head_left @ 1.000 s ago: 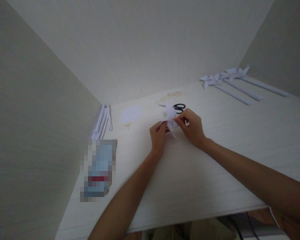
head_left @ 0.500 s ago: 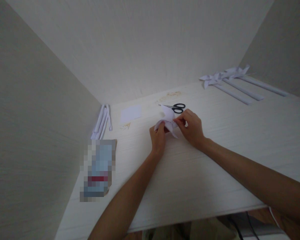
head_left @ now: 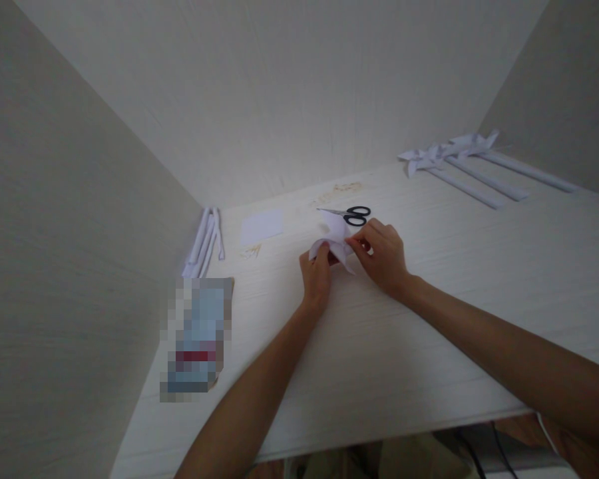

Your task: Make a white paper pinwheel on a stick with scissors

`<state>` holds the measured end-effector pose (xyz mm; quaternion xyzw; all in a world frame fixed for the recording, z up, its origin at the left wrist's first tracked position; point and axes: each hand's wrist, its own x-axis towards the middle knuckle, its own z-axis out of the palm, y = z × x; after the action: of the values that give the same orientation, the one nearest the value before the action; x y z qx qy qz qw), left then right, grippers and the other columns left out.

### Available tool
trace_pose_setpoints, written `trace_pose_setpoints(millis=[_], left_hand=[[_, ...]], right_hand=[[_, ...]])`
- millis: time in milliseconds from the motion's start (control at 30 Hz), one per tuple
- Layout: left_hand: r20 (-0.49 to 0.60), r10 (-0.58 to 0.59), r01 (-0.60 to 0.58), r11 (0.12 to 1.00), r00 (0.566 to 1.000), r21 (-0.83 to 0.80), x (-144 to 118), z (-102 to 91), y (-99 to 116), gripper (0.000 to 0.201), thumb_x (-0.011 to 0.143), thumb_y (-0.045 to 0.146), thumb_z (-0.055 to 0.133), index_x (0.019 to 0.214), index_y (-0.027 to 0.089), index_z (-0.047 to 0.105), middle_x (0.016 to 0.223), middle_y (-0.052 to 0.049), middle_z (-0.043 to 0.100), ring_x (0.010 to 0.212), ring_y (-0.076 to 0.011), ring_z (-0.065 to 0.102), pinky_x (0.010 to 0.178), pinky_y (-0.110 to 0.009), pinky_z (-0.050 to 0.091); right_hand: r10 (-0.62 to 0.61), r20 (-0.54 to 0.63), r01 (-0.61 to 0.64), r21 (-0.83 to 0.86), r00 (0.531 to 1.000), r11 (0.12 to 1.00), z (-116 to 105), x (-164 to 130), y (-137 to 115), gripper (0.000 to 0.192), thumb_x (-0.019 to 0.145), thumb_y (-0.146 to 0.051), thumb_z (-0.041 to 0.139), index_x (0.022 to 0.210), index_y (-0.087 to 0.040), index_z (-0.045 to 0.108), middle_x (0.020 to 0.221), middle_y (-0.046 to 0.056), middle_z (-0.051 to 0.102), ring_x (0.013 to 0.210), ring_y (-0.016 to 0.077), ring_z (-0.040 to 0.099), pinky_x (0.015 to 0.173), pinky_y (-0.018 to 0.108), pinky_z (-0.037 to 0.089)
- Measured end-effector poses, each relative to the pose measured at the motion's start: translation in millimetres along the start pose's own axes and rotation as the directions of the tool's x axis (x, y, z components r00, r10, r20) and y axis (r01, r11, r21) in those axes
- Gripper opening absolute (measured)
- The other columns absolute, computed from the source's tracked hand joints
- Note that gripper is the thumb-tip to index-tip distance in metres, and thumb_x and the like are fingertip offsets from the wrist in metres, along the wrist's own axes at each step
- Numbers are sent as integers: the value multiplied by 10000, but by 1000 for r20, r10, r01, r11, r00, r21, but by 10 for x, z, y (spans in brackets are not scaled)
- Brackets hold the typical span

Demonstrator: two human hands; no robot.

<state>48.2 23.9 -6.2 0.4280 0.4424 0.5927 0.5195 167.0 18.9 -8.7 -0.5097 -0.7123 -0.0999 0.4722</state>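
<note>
The left hand (head_left: 315, 276), fingertips partly hidden, grips curled white paper (head_left: 335, 228); the right hand (head_left: 382, 256) pinches its edge, black-handled metal scissors (head_left: 350, 216) just beyond.

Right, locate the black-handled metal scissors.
In the head view, the scissors lie right of centre on the white table, just beyond the folded white paper and the right hand.

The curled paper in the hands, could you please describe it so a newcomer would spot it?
On the white table, find the black-handled scissors. Nearer the viewer, the left hand and right hand hold the curled paper. Its curved, pointed flaps set it apart from the flat sheet to its left.
</note>
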Motion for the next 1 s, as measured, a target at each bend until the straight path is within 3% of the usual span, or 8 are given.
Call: trace_pose_setpoints(millis=[467, 1000], left_hand=[[-9, -30, 30, 999, 1000, -18, 0, 1, 23, 166, 674, 251, 516, 579, 127, 573, 536, 10, 571, 509, -118, 564, 564, -281, 491], [-55, 25, -22, 998, 998, 58, 20, -18, -1, 128, 658, 228, 547, 589, 129, 590, 552, 15, 579, 532, -102, 560, 563, -247, 485]], right_hand=[[-90, 42, 92, -30, 995, 995, 2, -2, -3, 248, 833, -275, 439, 601, -191, 463, 625, 25, 510, 563, 144, 413, 567, 289, 282], [-51, 61, 49, 38, 997, 998, 14, -8, 28, 203, 803, -292, 501, 628, -190, 507, 637, 10, 532, 548, 132, 439, 575, 287, 291]])
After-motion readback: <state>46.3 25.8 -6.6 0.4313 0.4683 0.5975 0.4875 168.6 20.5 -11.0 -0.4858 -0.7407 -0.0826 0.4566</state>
